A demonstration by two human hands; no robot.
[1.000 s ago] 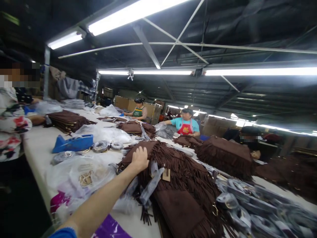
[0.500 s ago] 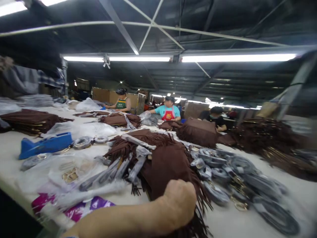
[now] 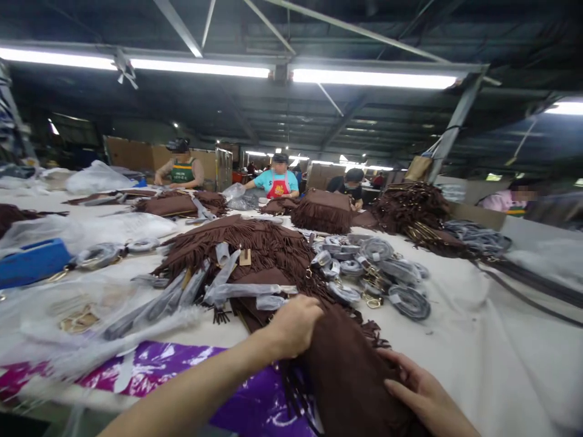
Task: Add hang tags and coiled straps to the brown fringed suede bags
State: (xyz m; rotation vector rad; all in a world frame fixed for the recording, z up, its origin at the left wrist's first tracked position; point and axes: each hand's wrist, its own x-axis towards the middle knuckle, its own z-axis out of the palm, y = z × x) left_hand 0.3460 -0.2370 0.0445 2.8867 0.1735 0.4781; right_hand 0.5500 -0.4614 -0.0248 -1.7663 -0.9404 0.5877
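Observation:
My left hand (image 3: pixel 295 325) is closed on the upper edge of a brown suede fringed bag (image 3: pixel 350 376) at the near edge of the table. My right hand (image 3: pixel 416 388) lies against the bag's right side with its fingers stretched out, touching the suede. Just beyond the bag lies a pile of the same brown fringed bags (image 3: pixel 259 249), with plastic-wrapped straps (image 3: pixel 218 285) across it. A purple and white plastic bag (image 3: pixel 155 370) lies under my left forearm.
Coiled grey wrapped straps with gold clasps (image 3: pixel 378 273) lie right of the pile. Clear plastic bags of gold hardware (image 3: pixel 77 315) and a blue tray (image 3: pixel 31 261) are on the left. More fringed bag stacks (image 3: pixel 323 209) and several workers stand along the table's far side.
My left hand pulled one brown bag from the pile toward the table's near edge. My right hand came into view and now rests on the bag. The view swung right.

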